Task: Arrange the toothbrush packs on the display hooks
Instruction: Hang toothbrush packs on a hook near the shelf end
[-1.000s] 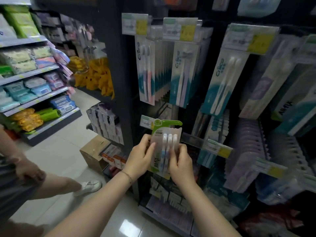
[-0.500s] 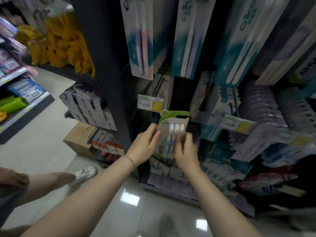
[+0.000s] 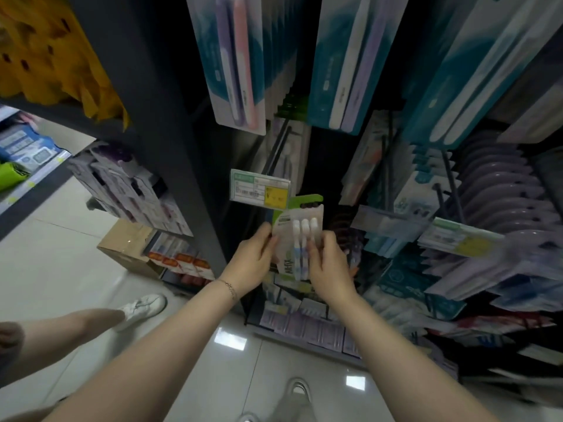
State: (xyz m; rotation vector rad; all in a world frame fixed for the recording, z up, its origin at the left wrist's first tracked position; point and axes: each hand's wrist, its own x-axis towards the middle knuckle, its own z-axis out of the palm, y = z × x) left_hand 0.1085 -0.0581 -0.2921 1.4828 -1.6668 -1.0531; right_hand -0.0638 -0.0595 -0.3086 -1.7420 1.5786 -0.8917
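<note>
Right now both hands are holding one three-brush toothbrush pack (image 3: 300, 231) upright in front of the dark display rack. The left hand (image 3: 249, 264) is pinching the pack's left edge between thumb and fingers, and the right hand (image 3: 329, 271) is curling its fingers onto the right edge. The pack's green header (image 3: 306, 200) is sticking up just above the grip, and a price label (image 3: 259, 188) is overlapping its upper left corner. Long teal toothbrush packs (image 3: 237, 56) are hanging well above the grip, lilac packs (image 3: 502, 190) are hanging off to its right, and a cardboard box (image 3: 125, 245) is sitting on the floor to its lower left.
</note>
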